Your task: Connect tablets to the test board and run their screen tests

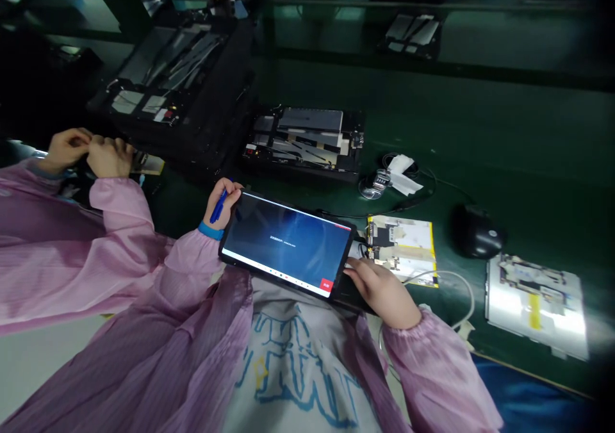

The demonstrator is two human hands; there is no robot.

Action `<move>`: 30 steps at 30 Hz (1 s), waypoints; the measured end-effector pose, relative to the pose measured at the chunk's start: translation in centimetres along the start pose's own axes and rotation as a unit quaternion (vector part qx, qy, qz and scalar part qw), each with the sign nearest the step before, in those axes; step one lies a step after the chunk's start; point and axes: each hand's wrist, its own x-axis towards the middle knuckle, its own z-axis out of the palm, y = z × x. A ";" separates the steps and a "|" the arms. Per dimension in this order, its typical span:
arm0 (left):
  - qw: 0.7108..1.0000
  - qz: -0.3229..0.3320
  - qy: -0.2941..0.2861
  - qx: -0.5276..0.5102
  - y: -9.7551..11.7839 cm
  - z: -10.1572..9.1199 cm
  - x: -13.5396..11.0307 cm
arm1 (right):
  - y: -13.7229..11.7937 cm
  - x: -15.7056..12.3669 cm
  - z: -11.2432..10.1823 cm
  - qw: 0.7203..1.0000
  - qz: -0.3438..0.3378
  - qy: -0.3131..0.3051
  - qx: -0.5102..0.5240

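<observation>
A tablet with a lit dark-blue screen and a red box in one corner is held tilted in front of my body. My left hand is closed on its left edge, and a blue pen is tucked in the same fingers. At the tablet's right edge, my right hand pinches what looks like a white cable plug, mostly covered by the fingers. A white cable loops out to the right from behind this hand.
Behind the tablet lies an opened device stack; a taller stack stands left. To the right are a yellow-edged board, a black mouse and a silver panel. A co-worker's hands work at far left.
</observation>
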 end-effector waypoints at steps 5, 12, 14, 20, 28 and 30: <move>1.000 -0.001 -0.002 0.005 0.2 0.3 0.1 | 0.1 0.0 -0.3 0.999 0.010 -0.009 0.034; 1.000 -0.002 -0.011 0.003 0.5 0.6 0.2 | 0.3 -0.2 -0.8 1.000 0.001 0.009 0.026; 1.000 0.000 -0.007 0.004 0.5 0.5 0.2 | 0.3 -0.4 -1.2 0.998 0.033 0.037 0.031; 1.000 -0.005 -0.009 -0.004 0.1 0.1 0.4 | 1.1 2.7 -4.3 0.975 0.190 0.114 0.028; 1.000 -0.005 -0.005 -0.007 0.4 0.1 0.5 | 5.1 12.2 -2.5 0.981 0.098 -0.113 0.125; 1.000 -0.006 -0.002 -0.006 0.5 0.2 0.5 | 5.3 13.2 -2.2 0.975 0.091 -0.142 0.144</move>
